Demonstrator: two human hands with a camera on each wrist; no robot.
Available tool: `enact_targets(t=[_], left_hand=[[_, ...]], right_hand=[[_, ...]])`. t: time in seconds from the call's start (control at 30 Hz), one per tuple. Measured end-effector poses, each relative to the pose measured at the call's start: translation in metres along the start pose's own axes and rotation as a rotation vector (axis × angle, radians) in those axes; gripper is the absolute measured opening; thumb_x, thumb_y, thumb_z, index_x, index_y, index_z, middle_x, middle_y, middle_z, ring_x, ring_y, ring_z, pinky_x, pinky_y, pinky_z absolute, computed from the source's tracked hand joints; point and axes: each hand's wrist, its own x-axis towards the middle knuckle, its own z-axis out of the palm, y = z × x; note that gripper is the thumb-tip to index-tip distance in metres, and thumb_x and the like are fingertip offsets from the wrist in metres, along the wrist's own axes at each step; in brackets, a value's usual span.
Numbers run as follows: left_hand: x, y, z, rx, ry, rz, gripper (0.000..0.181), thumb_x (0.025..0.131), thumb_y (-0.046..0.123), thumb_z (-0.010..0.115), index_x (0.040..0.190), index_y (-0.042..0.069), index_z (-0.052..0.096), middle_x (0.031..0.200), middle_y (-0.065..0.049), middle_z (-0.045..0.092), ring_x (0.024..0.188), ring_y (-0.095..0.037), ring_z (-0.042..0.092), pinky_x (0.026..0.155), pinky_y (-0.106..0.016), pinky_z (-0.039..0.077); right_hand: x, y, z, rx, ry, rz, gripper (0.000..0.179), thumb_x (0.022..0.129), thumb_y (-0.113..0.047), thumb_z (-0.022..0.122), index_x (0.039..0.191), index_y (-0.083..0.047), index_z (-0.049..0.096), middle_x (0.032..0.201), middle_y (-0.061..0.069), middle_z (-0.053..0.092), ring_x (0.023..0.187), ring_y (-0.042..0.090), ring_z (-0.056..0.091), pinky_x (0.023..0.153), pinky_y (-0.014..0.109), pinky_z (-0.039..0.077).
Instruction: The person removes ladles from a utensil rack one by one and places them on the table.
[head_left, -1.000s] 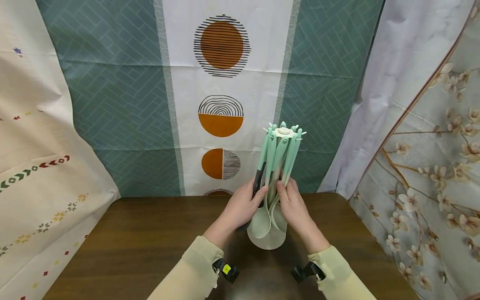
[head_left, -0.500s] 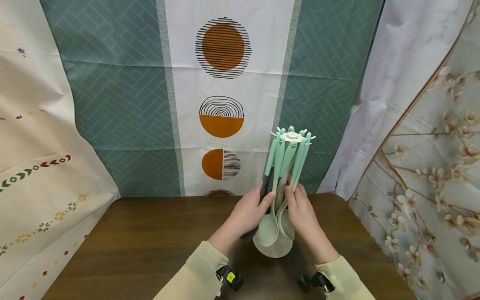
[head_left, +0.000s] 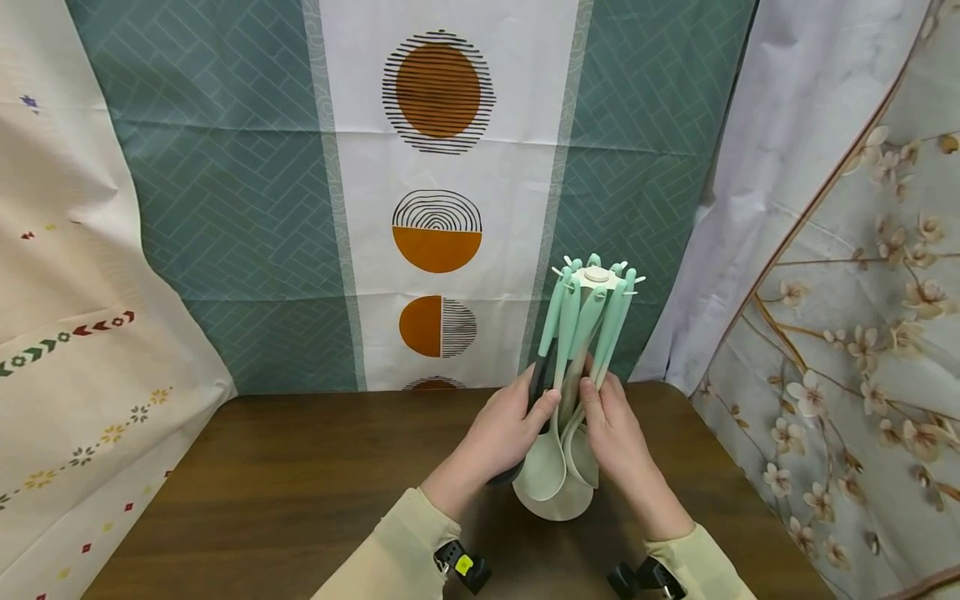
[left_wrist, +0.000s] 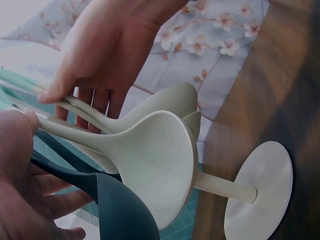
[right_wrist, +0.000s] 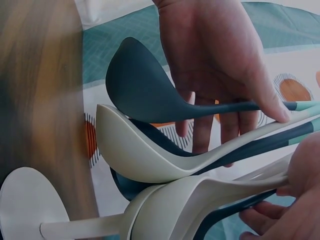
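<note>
A cream utensil stand (head_left: 596, 277) with mint-handled cooking utensils hung round its top stands right of centre in the head view. Its round base (left_wrist: 262, 187) shows on or close to the table in the left wrist view. My left hand (head_left: 506, 429) grips the left side, its thumb against a cream ladle (head_left: 542, 471) handle and its fingers behind a dark ladle (left_wrist: 125, 210). From the other side my right hand (head_left: 618, 429) holds the utensils, thumb in front on the pale stems. Dark utensils partly hide behind a cream ladle (right_wrist: 135, 150) in the right wrist view.
The brown wooden table (head_left: 315, 475) reaches back to a teal and white patterned curtain (head_left: 232, 208). A floral curtain (head_left: 847, 417) hangs along the right edge, and a cream patterned cloth (head_left: 97, 350) along the left. Each wrist carries a black strapped device (head_left: 465, 567).
Both hands have moved the utensil stand rightward and slightly nearer to me in the head view. Their hold on it looks the same.
</note>
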Motion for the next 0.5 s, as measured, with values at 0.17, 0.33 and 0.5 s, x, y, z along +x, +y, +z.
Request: enact_targets(t=[0.17, 0.33, 0.5], left_hand=[[-0.002, 0.002, -0.002, 0.015, -0.012, -0.019, 0.053, 0.117, 0.044, 0.055, 0.162, 0.018, 0.047, 0.152, -0.010, 0.063, 0.136, -0.031, 0.064, 0.113, -0.055, 0.051], [-0.006, -0.003, -0.004, 0.045, -0.001, -0.033, 0.064, 0.117, 0.049, 0.052, 0.170, 0.015, 0.040, 0.161, -0.012, 0.056, 0.144, -0.034, 0.058, 0.118, -0.056, 0.046], [-0.013, -0.006, -0.009, 0.059, 0.057, -0.061, 0.070, 0.116, 0.051, 0.053, 0.171, 0.011, 0.039, 0.169, -0.015, 0.048, 0.152, -0.040, 0.049, 0.124, -0.061, 0.038]], right_hand=[[-0.001, 0.002, -0.002, 0.016, -0.026, 0.013, 0.058, 0.123, -0.033, 0.038, 0.173, -0.005, 0.030, 0.169, 0.029, 0.035, 0.156, 0.049, 0.036, 0.120, 0.072, 0.033], [-0.002, 0.000, -0.006, -0.032, -0.022, 0.014, 0.060, 0.122, -0.036, 0.042, 0.171, -0.003, 0.033, 0.172, 0.027, 0.033, 0.157, 0.049, 0.035, 0.120, 0.072, 0.034], [-0.002, -0.011, -0.017, -0.114, 0.063, 0.009, 0.064, 0.121, -0.037, 0.046, 0.173, -0.004, 0.029, 0.173, 0.024, 0.032, 0.158, 0.048, 0.035, 0.120, 0.072, 0.032]])
